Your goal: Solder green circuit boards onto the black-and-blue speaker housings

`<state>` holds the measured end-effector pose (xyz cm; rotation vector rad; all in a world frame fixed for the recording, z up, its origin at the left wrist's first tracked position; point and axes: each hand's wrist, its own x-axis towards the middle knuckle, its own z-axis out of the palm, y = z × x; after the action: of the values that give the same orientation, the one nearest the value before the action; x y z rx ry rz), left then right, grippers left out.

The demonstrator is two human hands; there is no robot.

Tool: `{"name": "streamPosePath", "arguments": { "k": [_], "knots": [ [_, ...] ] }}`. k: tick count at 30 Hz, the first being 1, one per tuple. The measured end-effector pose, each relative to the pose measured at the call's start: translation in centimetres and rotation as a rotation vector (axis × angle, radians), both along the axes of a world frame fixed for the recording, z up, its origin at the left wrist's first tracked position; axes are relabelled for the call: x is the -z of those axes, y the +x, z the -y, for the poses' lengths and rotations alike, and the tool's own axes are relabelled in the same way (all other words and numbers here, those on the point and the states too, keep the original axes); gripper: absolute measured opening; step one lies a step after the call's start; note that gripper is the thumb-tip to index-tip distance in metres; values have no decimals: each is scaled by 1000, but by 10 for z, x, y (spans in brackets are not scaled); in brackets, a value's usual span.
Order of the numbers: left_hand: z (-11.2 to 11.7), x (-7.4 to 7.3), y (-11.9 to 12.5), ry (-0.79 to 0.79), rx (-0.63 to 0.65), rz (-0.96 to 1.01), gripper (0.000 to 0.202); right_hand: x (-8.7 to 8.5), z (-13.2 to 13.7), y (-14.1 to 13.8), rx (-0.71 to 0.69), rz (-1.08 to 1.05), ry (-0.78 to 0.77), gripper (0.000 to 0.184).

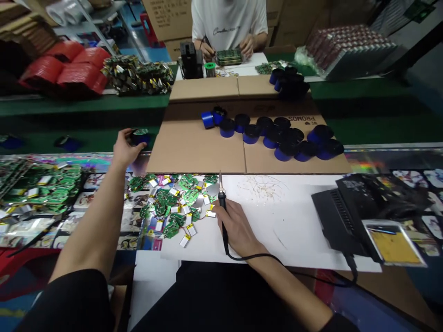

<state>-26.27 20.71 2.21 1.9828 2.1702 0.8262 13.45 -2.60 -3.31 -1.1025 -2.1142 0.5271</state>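
My left hand (pixel 126 148) reaches out to the green belt, its thumb and fingers around a dark blue round housing (pixel 141 137) with a green circuit board on top. In my right hand (pixel 238 228) is a soldering iron (pixel 222 196), held like a pen, tip pointing up and away from me. Just left of the iron lies a loose heap of small green circuit boards (pixel 166 198) wired to silver battery cells (pixel 185 240). Several blue round housings (pixel 285 150) stand on the flattened cardboard (pixel 194 152) beyond my hands.
A black soldering station (pixel 342 216) with a yellow sponge tray (pixel 392 244) sits at right, the iron's cable running to it. More circuit boards (pixel 51 184) are piled at left. Two more blue housings lie on the belt (pixel 31 117). Across it, a person (pixel 228 27) handles stacked boards (pixel 229 56).
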Motion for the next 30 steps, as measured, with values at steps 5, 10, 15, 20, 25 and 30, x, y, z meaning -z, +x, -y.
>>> {"name": "streamPosePath", "arguments": {
  "k": [5, 10, 15, 20, 25, 30],
  "knots": [
    [86, 5, 1, -43, -114, 17, 58, 2, 2, 4, 19, -43, 12, 35],
    [171, 29, 33, -129, 91, -32, 61, 1, 1, 4, 19, -46, -1, 34],
    [199, 40, 89, -65, 293, -137, 57, -3, 0, 4, 23, -67, 13, 40],
    [202, 40, 118, -19, 363, -163, 58, -9, 1, 7, 67, -113, 56, 40],
    [210, 39, 137, 18, 391, -156, 47, -12, 13, 21, 24, -74, 50, 37],
    [210, 39, 184, 30, 309, -113, 39, -15, 28, 29, -113, -18, 64, 50]
  ]
}}
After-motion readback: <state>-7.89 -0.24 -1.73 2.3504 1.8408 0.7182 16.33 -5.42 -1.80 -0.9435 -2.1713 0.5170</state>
